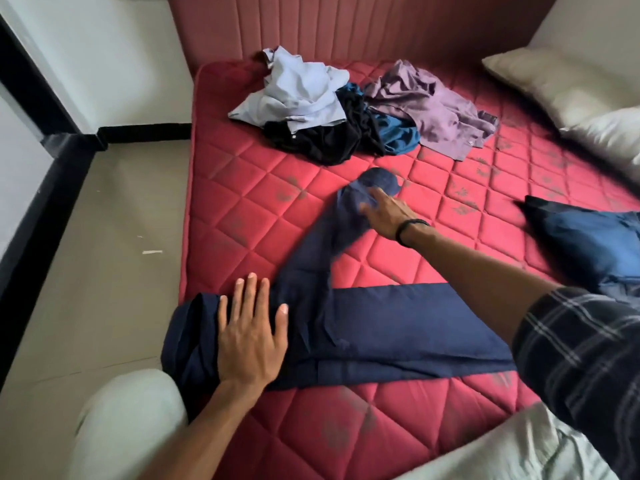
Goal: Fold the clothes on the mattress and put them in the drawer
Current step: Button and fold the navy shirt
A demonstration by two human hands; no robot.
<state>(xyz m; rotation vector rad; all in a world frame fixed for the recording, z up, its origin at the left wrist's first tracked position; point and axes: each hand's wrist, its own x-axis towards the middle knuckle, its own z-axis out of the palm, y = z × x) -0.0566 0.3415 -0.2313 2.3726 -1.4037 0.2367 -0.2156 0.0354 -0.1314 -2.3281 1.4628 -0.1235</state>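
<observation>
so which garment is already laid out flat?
The navy trousers under both hands; the light blue, black, teal and purple clothes lie crumpled in the pile behind.

The red quilted fabric mattress [263, 188] has a matt cover stitched in diamonds, with a faded grey print. The navy blue cloth trousers [398, 327] look smooth and matt. The crumpled pale blue shirt [298, 95] and mauve shirt [433, 105] are thin woven cloth. The pink padded headboard [346, 26] is ribbed upholstery. The beige floor [114, 237] looks smooth, faintly glossy.
</observation>
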